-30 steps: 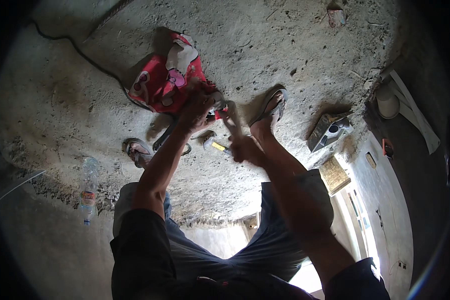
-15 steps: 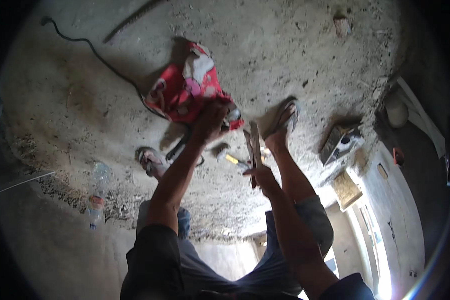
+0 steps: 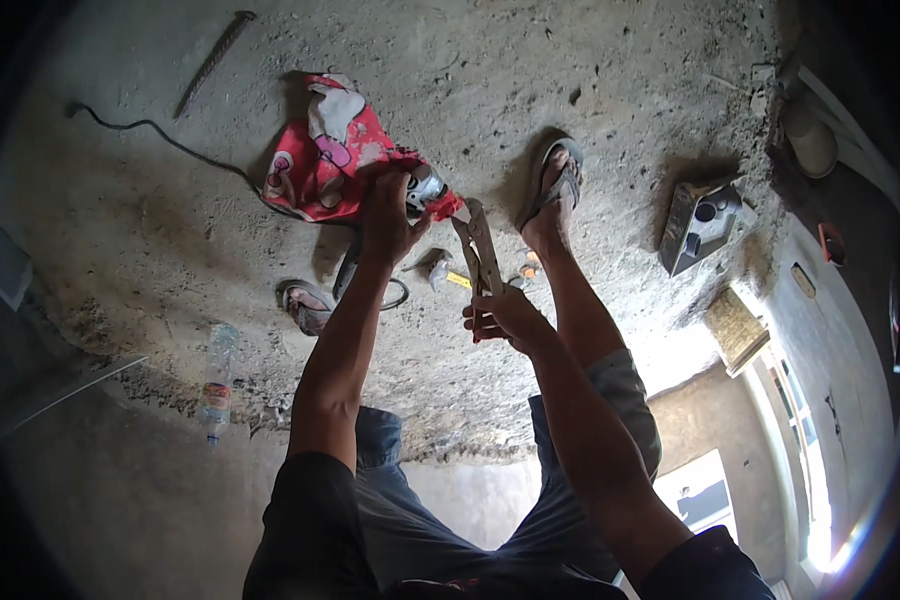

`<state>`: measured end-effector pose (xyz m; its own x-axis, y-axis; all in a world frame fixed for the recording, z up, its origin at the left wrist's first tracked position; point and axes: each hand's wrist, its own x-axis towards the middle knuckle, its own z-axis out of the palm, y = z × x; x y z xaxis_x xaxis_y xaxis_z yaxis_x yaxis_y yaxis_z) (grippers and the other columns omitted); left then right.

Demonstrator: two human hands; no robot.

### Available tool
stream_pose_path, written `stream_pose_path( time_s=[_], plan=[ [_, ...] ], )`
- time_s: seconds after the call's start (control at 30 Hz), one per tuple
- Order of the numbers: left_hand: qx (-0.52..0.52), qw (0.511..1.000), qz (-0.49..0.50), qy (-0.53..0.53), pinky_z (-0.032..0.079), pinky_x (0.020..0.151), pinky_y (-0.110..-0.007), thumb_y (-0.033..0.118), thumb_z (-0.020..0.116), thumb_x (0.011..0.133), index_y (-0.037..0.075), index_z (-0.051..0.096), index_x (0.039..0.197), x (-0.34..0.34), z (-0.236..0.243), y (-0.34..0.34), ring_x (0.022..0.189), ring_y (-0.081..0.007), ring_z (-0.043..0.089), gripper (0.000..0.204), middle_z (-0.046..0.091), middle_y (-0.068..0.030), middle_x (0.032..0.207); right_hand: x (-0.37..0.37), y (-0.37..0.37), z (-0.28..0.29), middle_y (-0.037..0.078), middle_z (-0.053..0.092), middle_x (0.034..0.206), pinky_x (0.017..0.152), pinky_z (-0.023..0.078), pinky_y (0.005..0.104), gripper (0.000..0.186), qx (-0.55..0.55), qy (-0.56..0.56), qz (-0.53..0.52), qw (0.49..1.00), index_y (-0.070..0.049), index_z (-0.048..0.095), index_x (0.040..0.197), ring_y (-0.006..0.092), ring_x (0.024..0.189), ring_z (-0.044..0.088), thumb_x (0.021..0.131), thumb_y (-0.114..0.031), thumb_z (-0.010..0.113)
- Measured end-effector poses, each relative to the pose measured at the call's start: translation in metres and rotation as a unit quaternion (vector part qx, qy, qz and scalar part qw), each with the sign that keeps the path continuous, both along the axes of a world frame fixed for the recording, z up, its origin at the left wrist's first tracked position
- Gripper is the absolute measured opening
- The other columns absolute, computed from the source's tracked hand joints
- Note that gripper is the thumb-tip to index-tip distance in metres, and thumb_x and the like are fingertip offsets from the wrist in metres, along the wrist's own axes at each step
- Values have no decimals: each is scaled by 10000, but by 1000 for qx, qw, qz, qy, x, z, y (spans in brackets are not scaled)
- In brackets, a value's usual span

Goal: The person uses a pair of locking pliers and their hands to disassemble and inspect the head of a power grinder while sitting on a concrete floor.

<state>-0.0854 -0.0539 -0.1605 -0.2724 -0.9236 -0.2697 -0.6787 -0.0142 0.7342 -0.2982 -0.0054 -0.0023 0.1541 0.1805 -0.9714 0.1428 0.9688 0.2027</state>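
My left hand [image 3: 387,222] is closed on a corded power tool [image 3: 427,188], gripping it through a red, white and pink patterned cloth [image 3: 315,160]. The tool's silver metal head shows; the cloth hides most of its body. A scrap of red material [image 3: 445,207] sits at the head's tip. In my right hand [image 3: 507,315] are long metal locking pliers [image 3: 480,245], held by the handles. Their jaws are at the tool's tip, beside the red scrap; whether they clamp anything is too small to tell.
A hammer [image 3: 450,273] with a yellow-marked handle lies between my sandalled feet. A black cord [image 3: 160,125] trails left. Farther off are a ridged metal rod [image 3: 210,65] and, at right, a box-like trowel or tool [image 3: 705,222]. A plastic bottle [image 3: 218,380] lies at lower left.
The locking pliers in my right hand have come up to the tip of the power tool. My left hand still holds the tool, now turned so that more of its metal head shows.
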Motion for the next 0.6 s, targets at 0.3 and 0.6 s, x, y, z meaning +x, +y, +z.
stream_pose_path(
  time_s=[0.3, 0.6],
  plan=[
    [103, 991, -22, -86, 361, 1084, -477, 323, 841, 661, -13, 376, 1382, 4, 5, 1, 1295, -403, 405, 921, 423, -249, 1368, -24, 1, 0, 168, 661, 1004, 687, 618, 410, 278, 9, -44, -30, 999, 21, 515, 1132, 266, 844, 695, 939, -160, 601],
    [187, 974, -25, -126, 399, 1028, -494, 423, 832, 635, 43, 415, 1382, -5, -2, -14, 1220, -415, 460, 936, 469, -251, 1292, -30, -1, -6, 136, 631, 885, 611, 610, 386, 293, 15, -86, -70, 994, 22, 507, 1103, 239, 727, 676, 888, -130, 635]
  ],
)
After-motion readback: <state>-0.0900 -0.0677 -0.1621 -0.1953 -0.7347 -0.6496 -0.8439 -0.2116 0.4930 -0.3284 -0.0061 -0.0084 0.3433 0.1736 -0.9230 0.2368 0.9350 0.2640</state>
